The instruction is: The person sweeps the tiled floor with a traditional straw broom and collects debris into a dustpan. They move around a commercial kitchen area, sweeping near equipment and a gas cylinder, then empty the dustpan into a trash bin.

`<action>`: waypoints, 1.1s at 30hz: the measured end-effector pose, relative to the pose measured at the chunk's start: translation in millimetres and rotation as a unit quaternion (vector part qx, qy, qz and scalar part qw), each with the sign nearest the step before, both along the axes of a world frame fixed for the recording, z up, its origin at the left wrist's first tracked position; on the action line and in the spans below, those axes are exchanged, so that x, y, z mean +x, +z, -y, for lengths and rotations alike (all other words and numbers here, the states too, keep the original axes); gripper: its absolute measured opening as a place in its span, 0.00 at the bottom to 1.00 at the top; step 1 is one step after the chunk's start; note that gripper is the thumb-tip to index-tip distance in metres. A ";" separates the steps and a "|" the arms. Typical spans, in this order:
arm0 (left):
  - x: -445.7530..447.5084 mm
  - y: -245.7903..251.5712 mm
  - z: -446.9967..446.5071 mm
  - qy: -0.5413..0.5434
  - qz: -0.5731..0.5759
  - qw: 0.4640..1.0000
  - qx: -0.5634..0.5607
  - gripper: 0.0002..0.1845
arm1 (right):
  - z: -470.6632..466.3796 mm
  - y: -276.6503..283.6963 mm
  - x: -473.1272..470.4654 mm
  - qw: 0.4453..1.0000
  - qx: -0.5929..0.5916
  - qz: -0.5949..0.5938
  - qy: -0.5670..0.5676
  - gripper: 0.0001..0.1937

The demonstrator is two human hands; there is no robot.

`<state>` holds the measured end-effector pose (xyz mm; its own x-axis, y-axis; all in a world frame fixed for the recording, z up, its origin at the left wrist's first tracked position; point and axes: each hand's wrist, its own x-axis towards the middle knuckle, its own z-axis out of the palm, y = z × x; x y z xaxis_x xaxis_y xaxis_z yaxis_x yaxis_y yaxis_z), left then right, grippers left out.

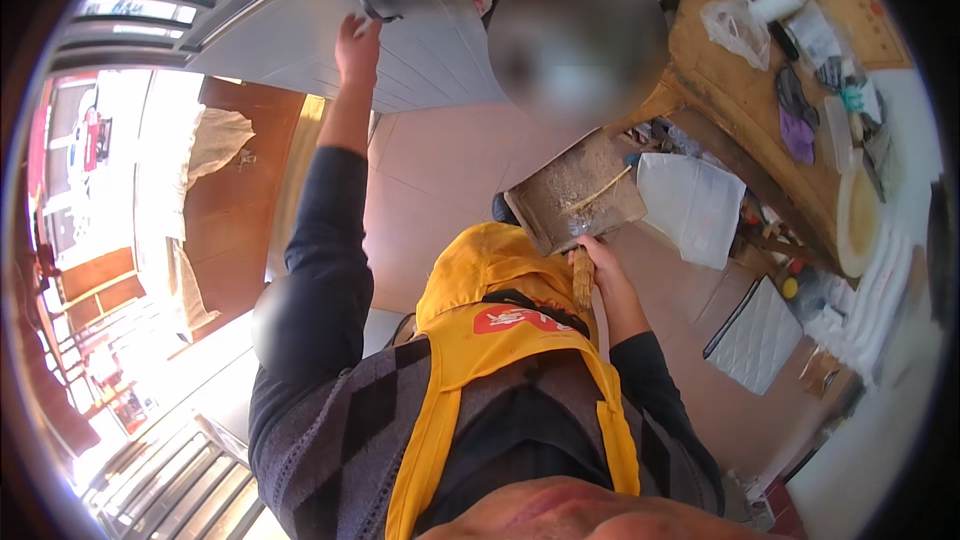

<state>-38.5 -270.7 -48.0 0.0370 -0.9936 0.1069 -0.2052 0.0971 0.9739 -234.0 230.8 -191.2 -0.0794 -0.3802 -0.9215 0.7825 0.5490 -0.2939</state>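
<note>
My left hand (pixel 357 52) reaches far forward, its fingers bent at the metal handle (pixel 375 6) of a grey door (pixel 300 41). A small pale piece shows at those fingers, too blurred to name. In my right hand (pixel 606 270) is the short, rough, straw-coloured handle (pixel 583 281) of a wide, box-like dustpan (pixel 536 214), held low in front of me. Dusty debris (pixel 559 187) and a thin straw stalk (pixel 600 191) lie in the pan. My yellow apron (pixel 465 277) bulges just beside it.
To the right, a worn wooden table (pixel 697 52) bears a plastic bag (pixel 739 30), a white canister (pixel 780 0) and a purple cloth (pixel 796 135). A white plastic sheet (pixel 690 202) and a quilted silver bag (pixel 757 337) stand below. Barred window (pixel 142 11) and reddish-brown panel (pixel 232 217) lie left.
</note>
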 end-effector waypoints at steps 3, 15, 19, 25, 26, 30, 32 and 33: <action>8.3 13.8 33.1 -0.094 -0.008 0.994 0.057 0.17 | 0.1 -1.6 -4.2 0.998 -0.006 0.049 0.033 0.14; 73.7 -17.7 -61.9 -0.072 -0.013 0.997 -0.008 0.11 | -13.9 -7.1 -25.3 0.995 0.022 -0.006 0.101 0.18; 106.4 4.1 -127.4 -0.022 0.051 0.998 -0.022 0.24 | -7.9 -9.6 -35.4 0.992 0.033 0.006 0.120 0.17; 153.1 -53.8 -259.4 0.031 -0.111 0.978 0.174 0.37 | -6.6 -24.9 -59.1 0.983 0.045 0.015 0.179 0.13; 159.9 -66.3 -276.7 0.026 -0.129 0.974 0.186 0.39 | -6.3 -32.1 -62.9 0.982 0.044 0.018 0.183 0.13; 181.9 -86.9 -317.1 0.091 -0.082 0.979 0.161 0.41 | 14.5 -10.2 -54.6 0.972 0.025 -0.019 0.231 0.13; 197.9 -92.9 -325.0 0.163 -0.053 0.975 0.144 0.42 | 22.6 -9.6 -54.2 0.965 0.032 -0.007 0.259 0.14; 204.0 -92.4 -328.1 0.182 -0.059 0.971 0.143 0.42 | 25.7 -9.0 -55.0 0.964 0.021 -0.014 0.266 0.14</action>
<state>165.5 57.4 -140.4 0.3872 -0.9004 -0.1983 -0.0602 -0.2393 0.9691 -289.0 205.1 -200.3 0.0911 -0.3355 -0.9376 0.3790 0.8824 -0.2789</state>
